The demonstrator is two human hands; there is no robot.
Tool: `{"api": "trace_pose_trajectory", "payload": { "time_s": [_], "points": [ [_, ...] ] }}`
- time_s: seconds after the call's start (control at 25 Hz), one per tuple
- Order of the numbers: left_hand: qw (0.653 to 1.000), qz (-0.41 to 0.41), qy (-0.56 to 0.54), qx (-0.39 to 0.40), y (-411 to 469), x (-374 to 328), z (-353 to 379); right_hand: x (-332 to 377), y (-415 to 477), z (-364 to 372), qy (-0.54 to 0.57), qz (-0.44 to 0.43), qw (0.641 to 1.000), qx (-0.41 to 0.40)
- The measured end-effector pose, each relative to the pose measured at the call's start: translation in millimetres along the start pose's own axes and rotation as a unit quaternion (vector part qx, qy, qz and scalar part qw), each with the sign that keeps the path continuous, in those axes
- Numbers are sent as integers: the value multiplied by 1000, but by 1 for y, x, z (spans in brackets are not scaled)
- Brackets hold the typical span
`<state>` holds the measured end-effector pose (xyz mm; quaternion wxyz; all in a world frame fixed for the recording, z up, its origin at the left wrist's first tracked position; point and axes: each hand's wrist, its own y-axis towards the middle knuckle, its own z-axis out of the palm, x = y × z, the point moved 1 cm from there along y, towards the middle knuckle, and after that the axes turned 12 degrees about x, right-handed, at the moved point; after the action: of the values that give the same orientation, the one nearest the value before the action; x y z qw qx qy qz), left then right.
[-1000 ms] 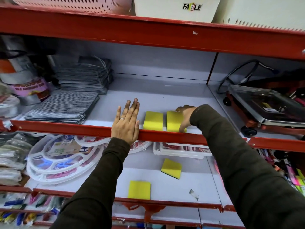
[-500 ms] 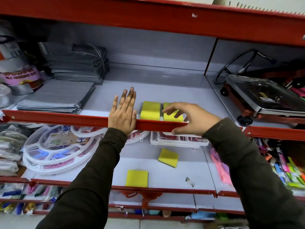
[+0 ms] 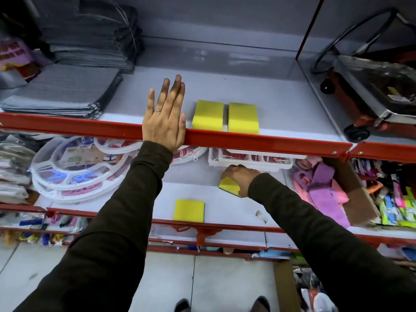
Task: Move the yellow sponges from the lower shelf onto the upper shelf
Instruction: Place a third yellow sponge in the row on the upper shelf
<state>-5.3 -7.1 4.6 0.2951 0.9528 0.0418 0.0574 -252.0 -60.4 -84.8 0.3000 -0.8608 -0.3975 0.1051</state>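
Crowding red-edged upper shelf [image 3: 270,143]: stacked grey cloths [image 3: 63,95].

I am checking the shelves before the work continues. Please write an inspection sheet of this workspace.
Surface: upper shelf and lower shelf, grey boards with red rails.
Job's things: two yellow sponges side by side on the upper shelf; one sponge lies on the lower shelf; another sponge under the right hand.
Clutter: grey cloth stacks, white round trays, folding trolley.
Grippers: left hand flat on the upper rail; right hand closed on the sponge.
Cables: nothing seen.
Surroundings: tiled floor.
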Motion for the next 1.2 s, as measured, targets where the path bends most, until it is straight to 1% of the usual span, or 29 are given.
{"api": "trace_pose_trajectory", "payload": {
  "time_s": [0.08, 0.2, 0.32, 0.48, 0.6, 0.64, 0.76, 0.84, 0.96, 1.12, 1.2],
  "points": [
    [1000, -1, -1, -2, 1, 0, 1, -10, 21, 10, -45, 11, 999, 3],
    [1000, -1, 1, -3, 1, -1, 1, -27, 52, 30, -80, 23, 995, 64],
    [1000, -4, 2, -9, 2, -1, 1, -40, 72, 46, -48, 45, 994, 88],
    [1000, -9, 5, -11, 3, -2, 1, -49, 81, 63, -17, 33, 995, 96],
    [1000, -15, 11, -16, 3, -4, 1, -47, 80, 65, 17, 54, 995, 87],
    [1000, -17, 12, -17, 3, -4, 1, -46, 77, 62, 9, 62, 994, 88],
    [999, -23, 10, -20, 3, -4, 0, -44, 68, 58, -71, 66, 992, 75],
    [1000, -23, 8, -18, 4, -4, -1, -41, 62, 60, -90, 74, 990, 81],
    [1000, -19, 7, -11, 3, -4, -1, -29, 53, 63, -76, 72, 992, 71],
    [1000, -13, 5, 8, 3, -2, -4, -8, 22, 49, -21, 56, 998, 7],
    [1000, -11, 2, 20, 2, -3, -7, 2, -1, 38, -5, 56, 998, -12]
  ]
}}
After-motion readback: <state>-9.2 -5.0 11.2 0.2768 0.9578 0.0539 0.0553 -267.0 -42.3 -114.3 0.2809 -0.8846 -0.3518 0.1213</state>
